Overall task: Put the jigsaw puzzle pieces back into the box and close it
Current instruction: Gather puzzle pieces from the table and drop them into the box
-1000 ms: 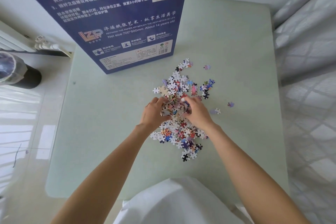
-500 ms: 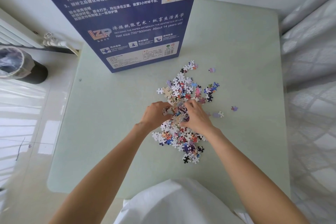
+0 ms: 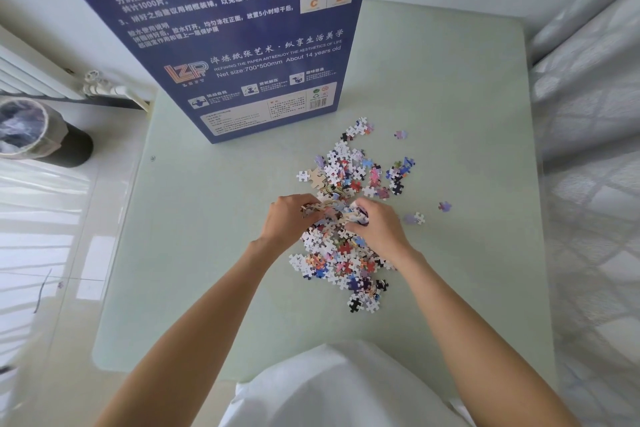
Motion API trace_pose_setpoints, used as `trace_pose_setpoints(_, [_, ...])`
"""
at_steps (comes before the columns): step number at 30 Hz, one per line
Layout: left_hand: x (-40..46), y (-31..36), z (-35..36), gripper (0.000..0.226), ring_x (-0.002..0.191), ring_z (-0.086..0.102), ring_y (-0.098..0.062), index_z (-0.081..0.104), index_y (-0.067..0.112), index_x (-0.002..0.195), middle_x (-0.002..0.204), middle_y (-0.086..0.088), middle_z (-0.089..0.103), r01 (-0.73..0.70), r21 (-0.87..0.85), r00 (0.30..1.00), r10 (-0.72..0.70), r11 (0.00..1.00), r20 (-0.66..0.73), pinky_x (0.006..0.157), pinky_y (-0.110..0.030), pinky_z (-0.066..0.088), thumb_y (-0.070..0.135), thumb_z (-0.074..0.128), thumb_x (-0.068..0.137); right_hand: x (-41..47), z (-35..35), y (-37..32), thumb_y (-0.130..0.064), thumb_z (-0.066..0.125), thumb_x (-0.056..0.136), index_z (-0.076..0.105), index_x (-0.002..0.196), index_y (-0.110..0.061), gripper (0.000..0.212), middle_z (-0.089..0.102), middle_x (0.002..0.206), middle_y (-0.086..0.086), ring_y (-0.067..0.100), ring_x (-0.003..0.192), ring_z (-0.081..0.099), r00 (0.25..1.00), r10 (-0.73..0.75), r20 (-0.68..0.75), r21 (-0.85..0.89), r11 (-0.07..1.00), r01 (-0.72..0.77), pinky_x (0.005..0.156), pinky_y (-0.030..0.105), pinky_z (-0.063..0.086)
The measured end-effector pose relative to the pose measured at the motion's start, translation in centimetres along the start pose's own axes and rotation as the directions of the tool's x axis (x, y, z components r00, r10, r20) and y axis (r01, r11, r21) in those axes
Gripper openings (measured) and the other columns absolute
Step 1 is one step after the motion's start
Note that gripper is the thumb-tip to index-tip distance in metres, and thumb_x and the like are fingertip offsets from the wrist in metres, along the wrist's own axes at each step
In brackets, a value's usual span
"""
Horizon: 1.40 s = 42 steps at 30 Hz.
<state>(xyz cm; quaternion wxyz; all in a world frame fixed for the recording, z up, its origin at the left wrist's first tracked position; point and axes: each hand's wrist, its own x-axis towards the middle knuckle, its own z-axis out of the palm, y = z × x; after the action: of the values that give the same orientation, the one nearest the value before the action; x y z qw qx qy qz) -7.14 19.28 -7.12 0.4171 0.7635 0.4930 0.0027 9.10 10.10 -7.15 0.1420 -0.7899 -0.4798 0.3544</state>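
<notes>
Loose puzzle pieces (image 3: pixel 349 218) heaped mid-table on pale green table (image 3: pixel 450 97), a few strays (image 3: pixel 444 206) off to the right. Left hand (image 3: pixel 287 218) and right hand (image 3: pixel 377 225) both curled round bunches of pieces at heap centre, fingers facing each other. Blue box (image 3: pixel 242 35) upright at far left of table, just beyond the heap, printed "LZP", "REFINING THE PAPER ART&ENJOY THE AESTHETICS OF LIFE", "Net size:700*500mm About 14 years old", A B C D grid. Bin (image 3: pixel 38 130) on floor, far left. White fabric (image 3: pixel 588 149) along right edge.
</notes>
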Motion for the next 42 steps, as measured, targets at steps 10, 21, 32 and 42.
trace_pose_setpoints(10, [-2.1, -0.8, -1.7, 0.022, 0.080, 0.067, -0.018, 0.073, 0.013, 0.102, 0.095, -0.003, 0.072, -0.107, 0.017, 0.983, 0.108, 0.994, -0.147, 0.070, -0.022, 0.049, 0.020, 0.071, 0.081, -2.2, -2.4, -0.2, -0.017, 0.068, 0.084, 0.062, 0.102, -0.008, 0.021, 0.069, 0.085, 0.007, 0.007, 0.053, 0.051, 0.990, -0.063, -0.128, -0.063, 0.996, 0.055, 0.054, 0.019, 0.045])
trace_pose_setpoints(21, [-5.0, 7.7, -14.4, 0.021, 0.077, 0.059, 0.003, 0.073, 0.015, 0.099, 0.090, 0.007, 0.071, -0.520, 0.070, 0.716, 0.479, 0.851, -0.508, 0.066, -0.011, 0.049, 0.019, 0.072, 0.079, -4.5, -12.0, -8.3, -0.014, 0.073, 0.076, 0.065, 0.104, -0.011, 0.029, 0.064, 0.083, -0.013, -0.015, 0.067, 0.058, 0.918, -0.222, -0.329, 0.278, 0.906, 0.319, 0.063, 0.001, 0.040])
trace_pose_setpoints(32, [-0.6, 16.3, -30.5, 0.022, 0.079, 0.060, -0.001, 0.073, 0.014, 0.102, 0.094, 0.005, 0.071, -0.591, 0.263, 0.345, 0.534, 0.762, -0.772, 0.070, -0.012, 0.047, 0.023, 0.068, 0.082, -0.9, -22.8, -19.3, -0.014, 0.073, 0.077, 0.063, 0.088, -0.024, 0.018, 0.069, 0.084, -0.009, 0.008, 0.076, 0.063, 0.783, -0.394, -0.481, 0.443, 0.662, 0.605, 0.076, 0.033, 0.054])
trace_pose_setpoints(42, [2.8, 15.3, -31.2, 0.024, 0.088, 0.065, -0.018, 0.070, 0.019, 0.109, 0.101, -0.001, 0.072, -0.352, 0.381, 0.654, 0.516, 0.855, -0.553, 0.073, -0.023, 0.045, 0.023, 0.066, 0.085, 5.2, -27.5, -24.7, -0.018, 0.075, 0.077, 0.064, 0.095, -0.013, 0.022, 0.071, 0.092, 0.002, 0.017, 0.082, 0.066, 0.664, -0.444, -0.602, 0.287, 0.655, 0.699, 0.079, 0.039, 0.055])
